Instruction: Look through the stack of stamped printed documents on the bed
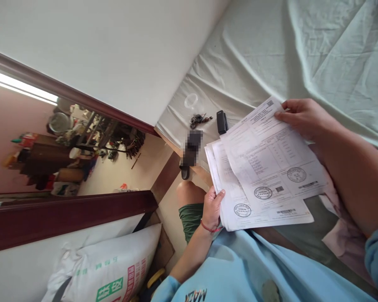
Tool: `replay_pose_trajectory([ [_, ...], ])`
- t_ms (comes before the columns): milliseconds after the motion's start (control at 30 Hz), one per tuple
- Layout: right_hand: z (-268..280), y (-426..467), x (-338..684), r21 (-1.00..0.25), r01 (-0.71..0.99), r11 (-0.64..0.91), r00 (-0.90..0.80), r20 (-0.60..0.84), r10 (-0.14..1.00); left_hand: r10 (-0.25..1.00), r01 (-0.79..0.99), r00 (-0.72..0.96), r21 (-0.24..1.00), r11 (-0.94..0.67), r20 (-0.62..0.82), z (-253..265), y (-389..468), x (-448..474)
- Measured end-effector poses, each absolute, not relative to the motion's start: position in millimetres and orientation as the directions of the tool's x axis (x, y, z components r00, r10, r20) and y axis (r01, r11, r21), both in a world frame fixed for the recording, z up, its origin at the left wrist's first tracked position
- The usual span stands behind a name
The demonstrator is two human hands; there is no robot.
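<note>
Past a blue shirt (236,262), left fingers (221,196), partly hidden, and right fingers (284,117) pinch papers (267,155).

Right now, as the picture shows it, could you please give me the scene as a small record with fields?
left hand: grip on the left edge of a stack of papers, thumb on top
right hand: pinches the far right corner of the top sheet
markings: printed text and dark stamps
on the pale cloth: keys, black object, clear container
unclear: dark pixelated thing near the cloth's edge
wrist: red band, left arm
lower left: white sack
</note>
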State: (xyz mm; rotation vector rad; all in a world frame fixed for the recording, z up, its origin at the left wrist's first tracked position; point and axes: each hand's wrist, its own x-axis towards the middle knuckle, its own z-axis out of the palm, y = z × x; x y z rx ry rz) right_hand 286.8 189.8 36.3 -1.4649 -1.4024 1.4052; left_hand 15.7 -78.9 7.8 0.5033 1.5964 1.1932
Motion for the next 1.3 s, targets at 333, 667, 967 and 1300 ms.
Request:
replay_pose_trajectory([
  [333,60,190,298,-0.834,-0.336,-0.437,-0.251,-0.368,0.895,0.779,-0.316,-0.386,0.865,0.39,-0.493,25,-81,24],
  [667,41,185,279,-0.897,0.442,0.001,-0.223,-0.108,0.969,0.76,-0.052,-0.496,0.888,0.456,-0.419,16,-87,15],
  [967,47,186,279,-0.692,0.711,0.127,-0.316,-0.153,0.936,0.833,0.617,-0.539,0.732,0.289,0.125,12,-85,1],
  [1300,44,181,266,-0.681,0.731,0.042,-0.294,-0.259,0.92,0.906,0.716,-0.423,0.608,0.343,-0.013,20,-66,3],
])
